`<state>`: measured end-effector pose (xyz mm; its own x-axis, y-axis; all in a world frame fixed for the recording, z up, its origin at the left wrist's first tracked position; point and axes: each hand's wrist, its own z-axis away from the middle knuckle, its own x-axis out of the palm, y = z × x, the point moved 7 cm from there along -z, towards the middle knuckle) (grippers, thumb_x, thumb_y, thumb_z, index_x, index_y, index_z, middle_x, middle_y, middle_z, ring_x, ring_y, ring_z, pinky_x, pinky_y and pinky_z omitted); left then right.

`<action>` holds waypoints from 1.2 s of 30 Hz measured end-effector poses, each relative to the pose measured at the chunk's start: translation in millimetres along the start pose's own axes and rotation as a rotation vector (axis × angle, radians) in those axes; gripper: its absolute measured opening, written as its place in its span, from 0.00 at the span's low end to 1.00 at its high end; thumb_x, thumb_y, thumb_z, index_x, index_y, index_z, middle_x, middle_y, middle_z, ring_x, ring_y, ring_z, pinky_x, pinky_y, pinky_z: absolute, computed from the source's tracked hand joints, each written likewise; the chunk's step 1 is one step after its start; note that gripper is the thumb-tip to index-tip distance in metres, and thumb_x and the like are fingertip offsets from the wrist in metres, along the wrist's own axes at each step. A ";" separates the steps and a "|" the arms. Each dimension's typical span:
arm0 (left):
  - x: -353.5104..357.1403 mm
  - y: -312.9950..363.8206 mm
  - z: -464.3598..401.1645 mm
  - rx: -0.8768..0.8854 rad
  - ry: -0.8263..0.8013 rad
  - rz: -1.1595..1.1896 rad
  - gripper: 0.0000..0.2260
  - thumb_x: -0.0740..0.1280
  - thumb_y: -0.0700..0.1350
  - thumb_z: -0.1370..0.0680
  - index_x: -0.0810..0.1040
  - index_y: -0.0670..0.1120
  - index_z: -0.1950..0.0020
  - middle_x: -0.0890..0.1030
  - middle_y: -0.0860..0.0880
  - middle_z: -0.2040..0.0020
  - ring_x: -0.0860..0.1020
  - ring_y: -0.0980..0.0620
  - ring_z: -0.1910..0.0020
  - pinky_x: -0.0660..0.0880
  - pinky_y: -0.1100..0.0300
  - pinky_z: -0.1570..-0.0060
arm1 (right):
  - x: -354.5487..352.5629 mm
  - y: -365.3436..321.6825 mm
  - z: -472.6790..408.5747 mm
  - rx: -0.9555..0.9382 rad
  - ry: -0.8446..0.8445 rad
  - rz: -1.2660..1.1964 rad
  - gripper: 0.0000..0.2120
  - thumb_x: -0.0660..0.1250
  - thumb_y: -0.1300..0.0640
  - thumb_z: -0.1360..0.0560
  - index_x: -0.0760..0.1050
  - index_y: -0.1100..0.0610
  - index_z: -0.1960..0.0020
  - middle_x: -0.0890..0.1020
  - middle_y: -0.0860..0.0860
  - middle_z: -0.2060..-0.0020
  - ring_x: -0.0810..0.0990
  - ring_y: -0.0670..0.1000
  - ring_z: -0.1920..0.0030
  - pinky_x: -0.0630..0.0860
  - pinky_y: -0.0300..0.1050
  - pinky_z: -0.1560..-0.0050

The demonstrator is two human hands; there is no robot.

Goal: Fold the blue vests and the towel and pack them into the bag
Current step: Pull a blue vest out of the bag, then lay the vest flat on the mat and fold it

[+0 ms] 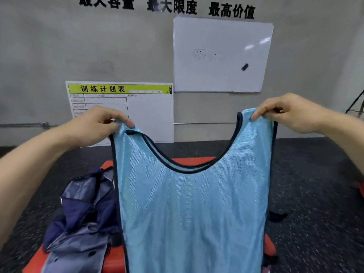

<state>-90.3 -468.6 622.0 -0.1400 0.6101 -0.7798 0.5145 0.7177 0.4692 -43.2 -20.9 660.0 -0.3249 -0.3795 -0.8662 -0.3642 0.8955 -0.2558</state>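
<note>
Holding up a light blue vest [193, 203] by its two shoulder straps, spread flat and hanging straight down. Left hand [98, 125]: fingers [128, 122] curled, pinching the top of the left strap between thumb and fingertips. Right hand [285, 113]: fingers [256, 115] curled too, pinching the top of the right strap the same way. Between the two pinches, the deep round neckline with dark trim, dipping well below the fingers. Just under the left fingertips, a small dark tab on the trim.

Below the left hand and beside the hanging vest, touching its left edge: a navy and grey bag [82, 219], crumpled and open, lying on a red mat [114, 261]. Same red mat seen also through the neckline, below and between the fingers, and at the lower right edge of the vest. Around the mat, a dark speckled floor [315, 194].

Beyond the fingers, on the grey wall: behind the left hand a schedule board [137, 107] with a yellow-green header, standing on the floor; above and between the hands a whiteboard [220, 54] with a small black eraser [244, 67]. Higher up, black lettering [167, 6] on the wall. Towel not visible here.
</note>
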 end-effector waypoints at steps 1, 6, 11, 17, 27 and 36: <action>11.0 -9.1 -7.8 -0.012 -0.014 -0.008 0.21 0.61 0.33 0.21 0.86 0.57 0.48 0.84 0.59 0.44 0.81 0.55 0.45 0.76 0.54 0.41 | 14.8 4.5 -8.9 -0.009 -0.026 0.008 0.17 0.65 0.60 0.17 0.84 0.39 0.49 0.82 0.39 0.46 0.80 0.49 0.47 0.77 0.51 0.44; 71.4 -82.2 -48.2 -0.087 0.020 -0.032 0.20 0.62 0.33 0.24 0.85 0.56 0.58 0.85 0.50 0.54 0.81 0.49 0.58 0.76 0.50 0.54 | 118.3 45.2 -58.4 -0.040 -0.172 0.145 0.20 0.66 0.67 0.22 0.82 0.44 0.40 0.80 0.43 0.46 0.78 0.49 0.46 0.72 0.46 0.44; 146.2 -157.6 -82.5 -0.109 -0.043 -0.060 0.22 0.60 0.29 0.26 0.86 0.54 0.59 0.84 0.56 0.51 0.81 0.46 0.59 0.79 0.52 0.57 | 227.0 92.3 -103.8 0.011 -0.269 0.178 0.25 0.64 0.70 0.25 0.81 0.47 0.36 0.76 0.41 0.43 0.75 0.49 0.39 0.69 0.46 0.42; 245.5 -247.3 -137.3 -0.173 -0.172 -0.072 0.23 0.58 0.28 0.24 0.85 0.49 0.42 0.83 0.54 0.40 0.77 0.58 0.40 0.68 0.63 0.36 | 355.8 149.3 -160.3 0.073 -0.438 0.237 0.29 0.58 0.72 0.27 0.79 0.47 0.35 0.76 0.45 0.35 0.74 0.52 0.33 0.70 0.45 0.35; 343.9 -368.9 -273.4 -0.404 -0.140 -0.164 0.21 0.58 0.33 0.21 0.80 0.46 0.33 0.78 0.43 0.32 0.79 0.40 0.39 0.74 0.55 0.41 | 499.8 231.3 -279.7 0.173 -0.508 0.353 0.29 0.57 0.68 0.25 0.73 0.48 0.27 0.73 0.51 0.31 0.72 0.58 0.33 0.73 0.53 0.35; 394.9 -336.5 -173.3 -0.195 -0.186 -0.224 0.24 0.57 0.52 0.22 0.75 0.43 0.31 0.77 0.44 0.36 0.76 0.42 0.36 0.71 0.49 0.33 | 549.4 213.5 -146.8 0.176 -0.257 -0.047 0.26 0.59 0.44 0.19 0.67 0.51 0.23 0.66 0.56 0.22 0.66 0.57 0.23 0.66 0.54 0.25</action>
<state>-465.3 -411.1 228.0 -0.0650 0.3711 -0.9263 0.3144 0.8886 0.3340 -427.5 -72.3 192.5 -0.0715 -0.3701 -0.9262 -0.2091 0.9135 -0.3489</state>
